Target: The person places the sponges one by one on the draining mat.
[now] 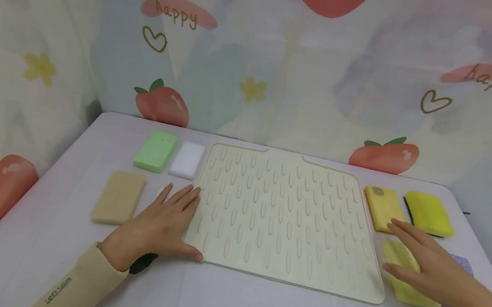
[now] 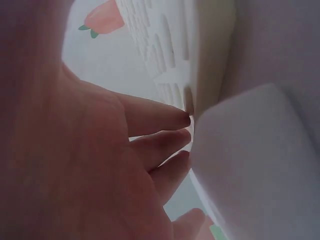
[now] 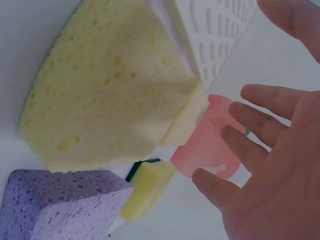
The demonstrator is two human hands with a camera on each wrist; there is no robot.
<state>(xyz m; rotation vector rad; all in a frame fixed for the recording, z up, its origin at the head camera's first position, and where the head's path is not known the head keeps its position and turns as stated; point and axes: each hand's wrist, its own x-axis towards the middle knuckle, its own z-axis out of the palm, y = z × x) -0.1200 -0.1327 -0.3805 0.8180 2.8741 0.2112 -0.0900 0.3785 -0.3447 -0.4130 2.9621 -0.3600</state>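
Note:
A cream ridged mat (image 1: 283, 222) lies flat in the middle of the table. My left hand (image 1: 162, 225) rests at its left edge, fingers spread, thumb at the near left corner. In the left wrist view, the fingertips meet the mat's rim (image 2: 212, 55) beside a white sponge (image 2: 250, 160). Over on the right, my right hand (image 1: 436, 275) hovers with straight, spread fingers and holds nothing. Beneath it are a pale yellow sponge (image 1: 405, 265) and a partly hidden purple sponge (image 1: 462, 263). The right wrist view shows the porous pale yellow sponge (image 3: 110, 90) apart from the fingers.
Left of the mat lie a green sponge (image 1: 156, 151), a white sponge (image 1: 187, 160) and a beige sponge (image 1: 118, 197). At the right stand an orange-yellow sponge (image 1: 380, 204) and a bright yellow one with dark backing (image 1: 431, 213). A printed cloth (image 1: 302, 88) hangs behind the table.

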